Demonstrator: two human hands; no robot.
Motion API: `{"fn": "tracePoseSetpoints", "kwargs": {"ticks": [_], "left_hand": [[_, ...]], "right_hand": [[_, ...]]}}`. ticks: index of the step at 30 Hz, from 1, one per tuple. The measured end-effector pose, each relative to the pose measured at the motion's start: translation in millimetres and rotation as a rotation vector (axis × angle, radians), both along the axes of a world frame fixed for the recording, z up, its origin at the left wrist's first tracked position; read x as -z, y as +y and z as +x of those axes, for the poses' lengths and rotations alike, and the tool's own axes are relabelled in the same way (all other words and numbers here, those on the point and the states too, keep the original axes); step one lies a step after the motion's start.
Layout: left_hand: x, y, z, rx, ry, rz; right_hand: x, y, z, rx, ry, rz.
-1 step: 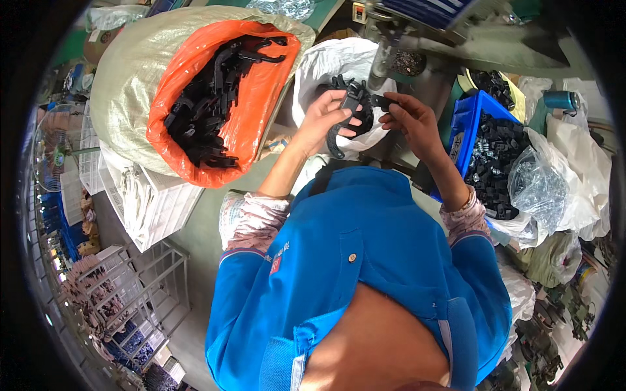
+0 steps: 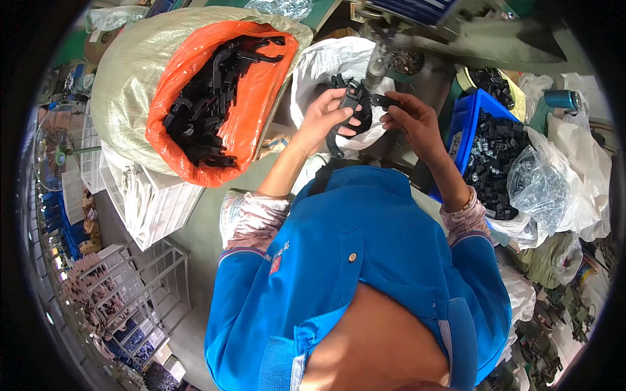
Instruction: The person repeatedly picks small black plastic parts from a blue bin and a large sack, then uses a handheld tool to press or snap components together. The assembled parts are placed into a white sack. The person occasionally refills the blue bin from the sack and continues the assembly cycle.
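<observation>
In my left hand (image 2: 324, 121) is a black curved part (image 2: 350, 101), seemingly plastic, gripped between thumb and fingers, its hooked end hanging below the hand. To the right, my right hand (image 2: 412, 124) pinches a small dark flat piece (image 2: 386, 100) between thumb and fingertips, a short gap from the curved part. Both hands are over a white bag (image 2: 312, 73) with more black parts inside, partly hidden by my hands. The metal post of a machine (image 2: 378, 65) stands just beyond the gap between my hands.
On the left a large sack with an orange liner (image 2: 264, 98) holds many black curved parts. At right sits a blue bin (image 2: 464, 140) of small black pieces, with a clear plastic bag (image 2: 538, 186) against it. A white crate (image 2: 160, 205) stands lower left, near a metal rack (image 2: 153, 287).
</observation>
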State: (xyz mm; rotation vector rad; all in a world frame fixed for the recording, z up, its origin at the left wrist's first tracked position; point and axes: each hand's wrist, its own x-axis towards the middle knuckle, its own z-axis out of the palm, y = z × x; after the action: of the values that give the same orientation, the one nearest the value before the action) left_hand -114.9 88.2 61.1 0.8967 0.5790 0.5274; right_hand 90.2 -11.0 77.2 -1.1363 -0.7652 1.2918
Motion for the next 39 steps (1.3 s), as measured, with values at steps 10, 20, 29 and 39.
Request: {"fn": "tracePoseSetpoints", "kwargs": {"ticks": [10,20,29,39], "left_hand": [[-20,-41,45,0.004,0.248,0.367],[-31,-32,51,0.02,0.314,0.632],[-35,0,51,0.1,0.492,0.889],[-57,32,42,0.169,0.55,1.281]], "right_hand": [[-6,-6,61,-0.179,-0.436,0.102],[-22,-1,74,-0.193,-0.659,0.224],[-31,14,67,-0.144,-1.029,0.322],[-13,37,40,-0.019,-0.997,0.466]]}}
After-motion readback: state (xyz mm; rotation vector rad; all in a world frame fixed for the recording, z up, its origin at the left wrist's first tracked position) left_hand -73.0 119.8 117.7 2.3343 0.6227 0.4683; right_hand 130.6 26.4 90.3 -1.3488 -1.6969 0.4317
